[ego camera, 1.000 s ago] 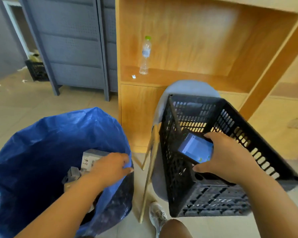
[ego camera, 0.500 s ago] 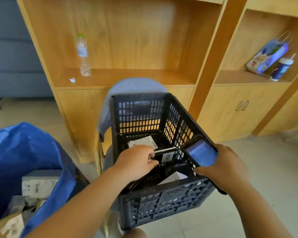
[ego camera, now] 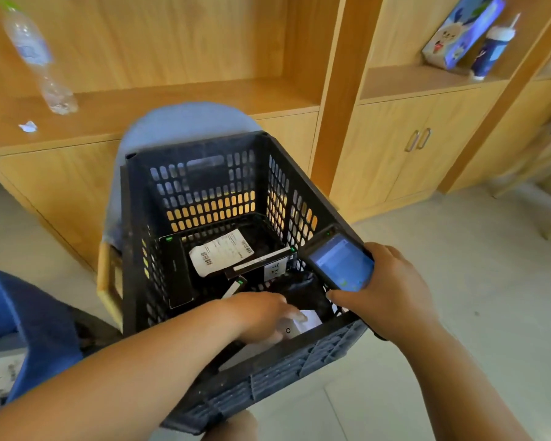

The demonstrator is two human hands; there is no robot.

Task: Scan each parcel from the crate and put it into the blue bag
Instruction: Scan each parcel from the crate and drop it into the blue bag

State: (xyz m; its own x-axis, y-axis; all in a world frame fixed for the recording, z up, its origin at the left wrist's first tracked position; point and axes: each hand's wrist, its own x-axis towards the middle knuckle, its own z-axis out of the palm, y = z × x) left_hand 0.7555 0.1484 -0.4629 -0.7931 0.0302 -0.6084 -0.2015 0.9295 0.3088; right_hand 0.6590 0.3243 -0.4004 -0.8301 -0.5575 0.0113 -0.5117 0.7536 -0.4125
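Observation:
A black slatted crate point(ego camera: 204, 173) stands in front of me on a blue-backed chair point(ego camera: 185, 117). Inside lie several parcels: a black box point(ego camera: 177, 275) at the left, a dark parcel with a white barcode label point(ego camera: 221, 254), a flat black box point(ego camera: 261, 265). My left hand point(ego camera: 261, 316) reaches into the crate's near side and touches a white parcel point(ego camera: 299, 324); whether it grips it, I cannot tell. My right hand point(ego camera: 385, 291) grips a handheld scanner point(ego camera: 341, 265) with a lit blue screen at the crate's right rim. The blue bag point(ego camera: 29, 316) shows at the left edge.
A wooden shelf unit point(ego camera: 178, 100) stands behind the crate, with a plastic water bottle point(ego camera: 35, 62) on it. Further right, a cupboard with double doors point(ego camera: 417, 144) carries a blue gift bag point(ego camera: 458, 33) and a cup. Parcels point(ego camera: 0, 374) lie in the bag. Pale tiled floor point(ego camera: 458, 297) lies to the right.
My left hand left the blue bag, crossed to the crate and has moved down to the white parcel at its near side. My view swung right; the scanner stayed at the crate's rim.

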